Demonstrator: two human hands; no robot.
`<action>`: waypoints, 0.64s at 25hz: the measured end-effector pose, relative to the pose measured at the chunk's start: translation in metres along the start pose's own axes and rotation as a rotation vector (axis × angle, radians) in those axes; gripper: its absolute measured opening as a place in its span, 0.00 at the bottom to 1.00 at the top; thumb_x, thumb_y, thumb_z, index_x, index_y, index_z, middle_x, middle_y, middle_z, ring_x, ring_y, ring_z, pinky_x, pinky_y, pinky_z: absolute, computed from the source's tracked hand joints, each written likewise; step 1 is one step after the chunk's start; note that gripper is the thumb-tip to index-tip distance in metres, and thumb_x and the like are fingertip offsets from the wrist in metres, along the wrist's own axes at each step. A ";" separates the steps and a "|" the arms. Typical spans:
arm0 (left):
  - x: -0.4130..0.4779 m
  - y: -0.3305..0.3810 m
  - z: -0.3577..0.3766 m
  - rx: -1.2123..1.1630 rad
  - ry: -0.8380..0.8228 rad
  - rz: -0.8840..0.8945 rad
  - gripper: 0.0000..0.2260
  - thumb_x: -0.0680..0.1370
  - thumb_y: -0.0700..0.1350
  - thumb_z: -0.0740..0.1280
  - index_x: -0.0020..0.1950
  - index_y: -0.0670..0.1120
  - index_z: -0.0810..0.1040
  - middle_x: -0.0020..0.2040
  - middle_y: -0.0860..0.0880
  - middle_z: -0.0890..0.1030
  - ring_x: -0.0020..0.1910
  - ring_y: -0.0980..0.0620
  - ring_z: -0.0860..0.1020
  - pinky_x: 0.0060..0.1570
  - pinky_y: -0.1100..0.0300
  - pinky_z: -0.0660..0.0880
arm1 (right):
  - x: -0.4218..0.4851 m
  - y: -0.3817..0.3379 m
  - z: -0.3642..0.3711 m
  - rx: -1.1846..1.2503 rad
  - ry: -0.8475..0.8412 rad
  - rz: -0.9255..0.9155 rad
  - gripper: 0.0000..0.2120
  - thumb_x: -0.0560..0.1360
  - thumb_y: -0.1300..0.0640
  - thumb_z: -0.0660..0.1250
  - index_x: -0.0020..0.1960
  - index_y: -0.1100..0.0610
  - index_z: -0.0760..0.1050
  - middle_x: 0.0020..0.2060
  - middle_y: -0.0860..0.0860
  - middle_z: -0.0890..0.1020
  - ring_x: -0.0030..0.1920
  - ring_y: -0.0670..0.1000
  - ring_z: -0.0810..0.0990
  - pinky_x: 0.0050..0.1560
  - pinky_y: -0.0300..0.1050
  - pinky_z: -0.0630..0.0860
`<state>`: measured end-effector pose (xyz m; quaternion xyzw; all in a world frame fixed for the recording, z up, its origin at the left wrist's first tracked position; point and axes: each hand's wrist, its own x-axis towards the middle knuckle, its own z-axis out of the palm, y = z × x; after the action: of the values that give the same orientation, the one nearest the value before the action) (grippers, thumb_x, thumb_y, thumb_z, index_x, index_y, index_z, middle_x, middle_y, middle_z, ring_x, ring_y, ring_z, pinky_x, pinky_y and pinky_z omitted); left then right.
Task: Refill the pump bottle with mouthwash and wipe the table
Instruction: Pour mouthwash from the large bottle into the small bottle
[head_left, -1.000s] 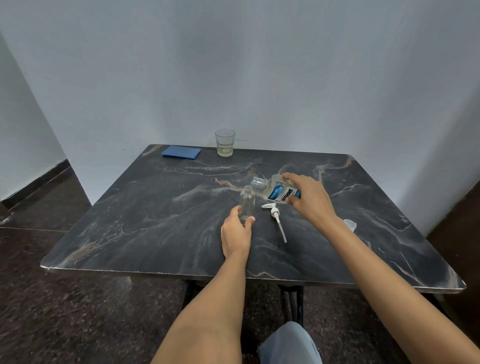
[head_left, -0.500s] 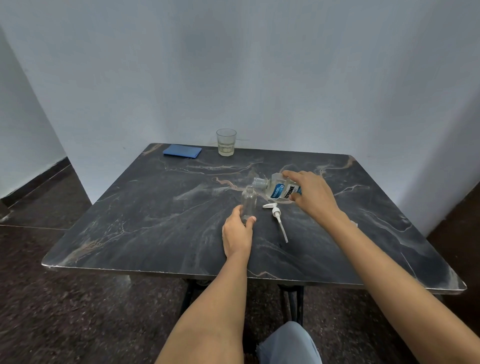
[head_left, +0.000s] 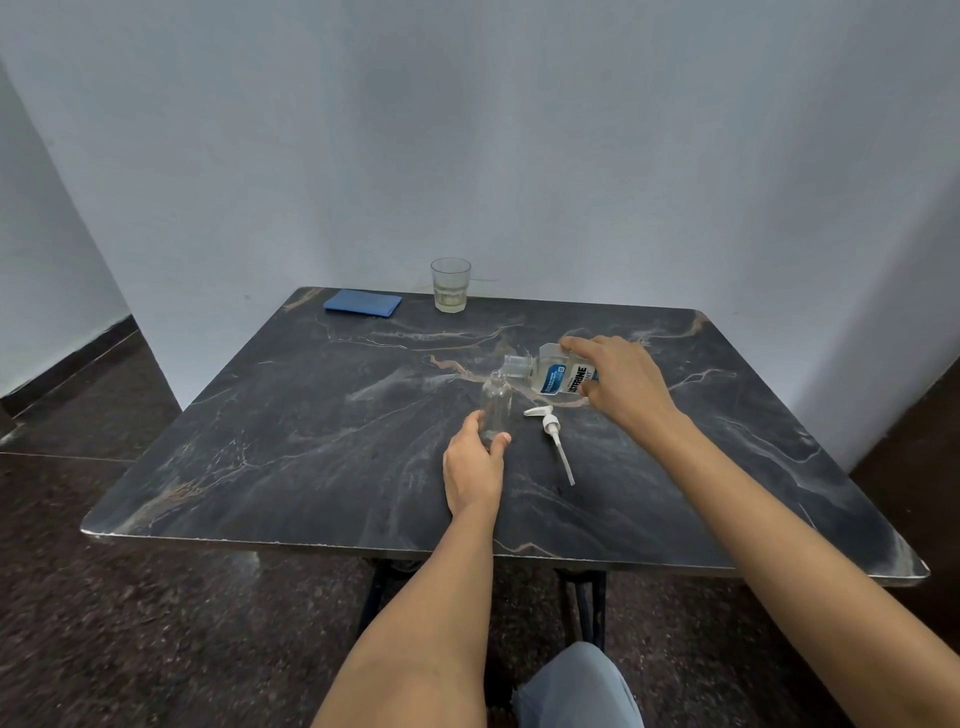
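A small clear pump bottle stands upright and uncapped near the middle of the dark marble table. My left hand grips its base. My right hand holds a clear mouthwash bottle with a blue label, tipped on its side, its open mouth just above and right of the small bottle's neck. The white pump head with its long tube lies on the table just right of the small bottle. A folded blue cloth rests at the far left edge.
A glass tumbler with a little pale liquid stands at the far edge, against the white wall. The table's front edge is close to my body, with my knee below it. Dark floor surrounds the table.
The mouthwash bottle has stayed tipped over the small bottle's neck with little movement. A small white object right of my right forearm is now hidden behind it. My left hand has not moved.
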<state>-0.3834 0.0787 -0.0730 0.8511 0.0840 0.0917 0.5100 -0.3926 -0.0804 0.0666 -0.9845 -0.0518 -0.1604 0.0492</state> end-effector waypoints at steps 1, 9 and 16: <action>0.000 0.001 0.000 0.001 0.001 -0.001 0.21 0.78 0.50 0.68 0.71 0.50 0.71 0.64 0.48 0.78 0.63 0.47 0.75 0.63 0.51 0.72 | 0.000 0.000 0.000 -0.004 -0.001 -0.002 0.28 0.73 0.62 0.69 0.70 0.49 0.69 0.57 0.53 0.80 0.57 0.56 0.76 0.58 0.54 0.71; 0.000 -0.001 0.001 -0.016 0.003 0.001 0.20 0.78 0.50 0.68 0.69 0.51 0.72 0.60 0.47 0.80 0.60 0.47 0.77 0.62 0.50 0.73 | 0.001 -0.002 -0.003 -0.014 -0.001 -0.007 0.27 0.72 0.62 0.69 0.69 0.49 0.69 0.57 0.54 0.80 0.58 0.57 0.76 0.57 0.53 0.71; 0.000 -0.001 0.001 -0.008 0.002 0.002 0.20 0.78 0.50 0.68 0.69 0.51 0.72 0.60 0.48 0.80 0.61 0.47 0.77 0.62 0.49 0.73 | -0.001 -0.003 -0.005 -0.018 -0.007 -0.004 0.27 0.73 0.62 0.69 0.70 0.49 0.68 0.59 0.53 0.80 0.59 0.57 0.76 0.59 0.54 0.70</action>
<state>-0.3831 0.0786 -0.0741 0.8489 0.0833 0.0934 0.5134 -0.3953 -0.0776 0.0709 -0.9853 -0.0527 -0.1575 0.0400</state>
